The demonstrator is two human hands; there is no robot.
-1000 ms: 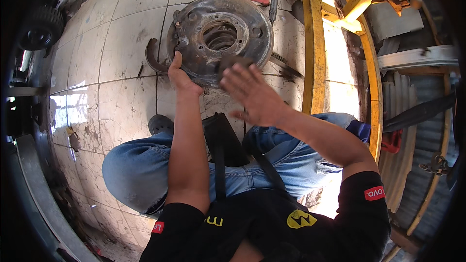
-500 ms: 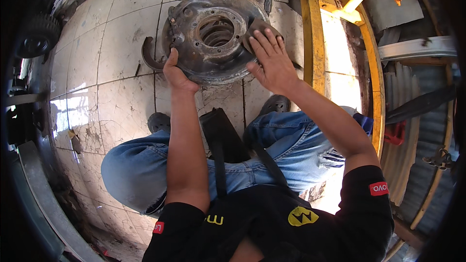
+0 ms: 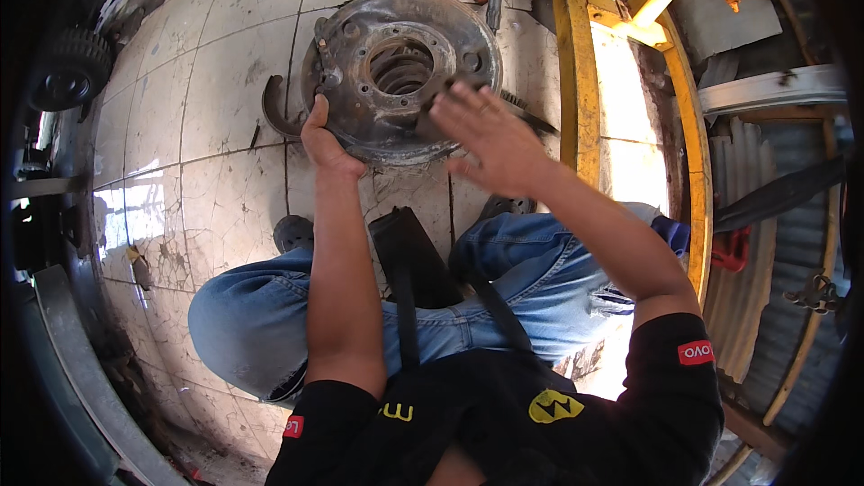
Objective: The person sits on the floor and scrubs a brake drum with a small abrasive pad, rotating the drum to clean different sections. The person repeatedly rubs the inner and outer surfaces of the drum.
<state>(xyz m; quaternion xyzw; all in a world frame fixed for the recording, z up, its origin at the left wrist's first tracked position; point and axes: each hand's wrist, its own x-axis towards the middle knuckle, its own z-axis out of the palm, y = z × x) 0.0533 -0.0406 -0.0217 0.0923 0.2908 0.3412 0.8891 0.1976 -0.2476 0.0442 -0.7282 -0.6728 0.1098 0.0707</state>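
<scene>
Brake backing plate (image 3: 382,114) sits just beyond both hands in the head view. The left hand (image 3: 333,142) pinches its near left rim, thumb on top, the other fingers hidden. The right hand (image 3: 490,139), blurred, is flat with fingers extended over a dark sheet (image 3: 429,122) against the plate. Left of the left hand lies a curved brake shoe (image 3: 272,106); just right of the right fingers, a brush (image 3: 531,115).

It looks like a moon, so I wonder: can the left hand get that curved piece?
Probably yes: the curved piece lies near the left hand with nothing between, though that hand would first let go of the round metal plate.
</scene>
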